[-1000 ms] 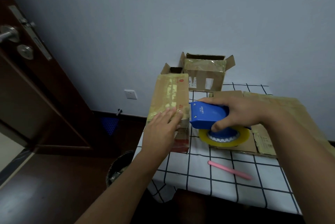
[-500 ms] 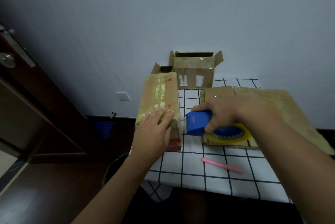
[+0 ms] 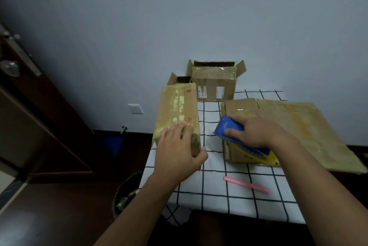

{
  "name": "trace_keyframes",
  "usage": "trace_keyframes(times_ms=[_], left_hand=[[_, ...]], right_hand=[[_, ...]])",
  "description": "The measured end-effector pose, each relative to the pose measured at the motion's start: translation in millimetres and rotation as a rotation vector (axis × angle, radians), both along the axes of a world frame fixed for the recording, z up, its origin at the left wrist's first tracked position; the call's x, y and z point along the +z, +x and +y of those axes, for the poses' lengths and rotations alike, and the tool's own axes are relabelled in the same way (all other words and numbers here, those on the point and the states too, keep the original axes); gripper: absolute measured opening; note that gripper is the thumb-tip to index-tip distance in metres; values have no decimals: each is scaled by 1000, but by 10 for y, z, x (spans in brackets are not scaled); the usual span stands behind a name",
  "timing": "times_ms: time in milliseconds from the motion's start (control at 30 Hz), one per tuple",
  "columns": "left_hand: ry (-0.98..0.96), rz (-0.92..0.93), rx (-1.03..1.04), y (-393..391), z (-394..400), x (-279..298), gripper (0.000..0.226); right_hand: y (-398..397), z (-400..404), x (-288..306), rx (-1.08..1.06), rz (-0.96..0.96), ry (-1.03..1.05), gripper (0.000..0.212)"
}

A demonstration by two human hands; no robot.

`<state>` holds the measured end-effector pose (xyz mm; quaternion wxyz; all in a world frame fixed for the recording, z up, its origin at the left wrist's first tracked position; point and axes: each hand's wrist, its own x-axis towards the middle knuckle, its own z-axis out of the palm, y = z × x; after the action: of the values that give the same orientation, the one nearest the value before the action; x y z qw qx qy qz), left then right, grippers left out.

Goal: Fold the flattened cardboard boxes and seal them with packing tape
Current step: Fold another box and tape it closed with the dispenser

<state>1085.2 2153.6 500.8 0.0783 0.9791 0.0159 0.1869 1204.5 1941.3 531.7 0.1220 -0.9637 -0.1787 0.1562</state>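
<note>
- The taped box (image 3: 177, 114) stands at the left edge of the checked table (image 3: 235, 186); it looks sealed on top.
- The left hand (image 3: 179, 152) lies spread on the box's near end, thumb down its side.
- Just right of that box, the right hand (image 3: 256, 133) grips the blue tape dispenser (image 3: 229, 127), resting on flattened cardboard (image 3: 302, 126) not yet folded.
- Behind it, an open box (image 3: 214, 84) awaits closing, I judge.

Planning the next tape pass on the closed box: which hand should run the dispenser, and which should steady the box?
Right hand: it already grips the blue tape dispenser beside the closed box. The left hand rests on the box's near end, well placed to steady it.
</note>
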Motion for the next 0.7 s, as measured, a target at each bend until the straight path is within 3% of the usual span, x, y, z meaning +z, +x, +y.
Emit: trace_keyframes(times_ms=[67, 133, 267, 333, 433, 700], left_hand=[[5, -19, 21, 28, -19, -37, 65], [22, -36, 67, 75, -44, -87, 65], [67, -51, 203, 169, -165, -86, 68], [70, -50, 239, 190, -217, -72, 59], [68, -49, 252, 219, -256, -83, 41], [53, -50, 235, 211, -230, -111, 38]], right_hand=[[13, -91, -81, -72, -65, 107, 55], [9, -144, -157, -122, -124, 147, 55], [-27, -173, -369, -185, -291, 19, 70], [-8, -204, -486, -244, -345, -24, 74], [15, -253, -698, -323, -384, -20, 71], [-110, -312, -1267, -420, -295, -91, 58]])
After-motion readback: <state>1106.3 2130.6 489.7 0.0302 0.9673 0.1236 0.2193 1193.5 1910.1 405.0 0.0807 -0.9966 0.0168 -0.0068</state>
